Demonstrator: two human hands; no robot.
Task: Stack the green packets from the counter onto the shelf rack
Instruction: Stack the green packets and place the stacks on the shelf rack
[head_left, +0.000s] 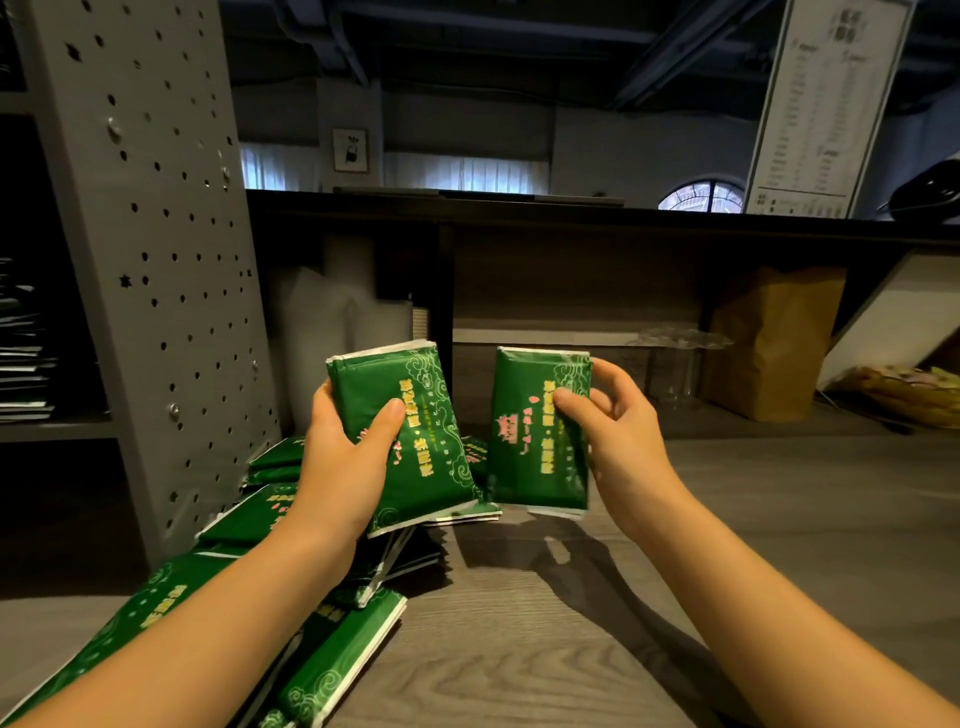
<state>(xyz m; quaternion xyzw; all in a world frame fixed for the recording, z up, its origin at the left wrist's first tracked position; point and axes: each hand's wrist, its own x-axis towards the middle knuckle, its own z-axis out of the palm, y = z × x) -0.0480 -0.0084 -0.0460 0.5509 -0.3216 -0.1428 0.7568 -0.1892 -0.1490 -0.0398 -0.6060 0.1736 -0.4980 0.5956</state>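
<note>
My left hand (343, 457) grips a green packet (415, 415) with pale swirl print and yellow lettering, held upright above the counter with my thumb across its front. My right hand (618, 436) grips a second green packet (524, 447) just to the right, also upright, a small gap between the two. Several more green packets (260, 514) lie in a loose pile on the wooden counter (779, 519) under and left of my left forearm. The grey shelf rack (150, 218), with a perforated side panel, stands at the left.
Dark flat items are stacked on a rack shelf (26, 358) at far left. Behind the counter stands a brown paper bag (769, 343), clear plastic cups (675, 364) and a raised ledge with a leaning menu board (826, 104).
</note>
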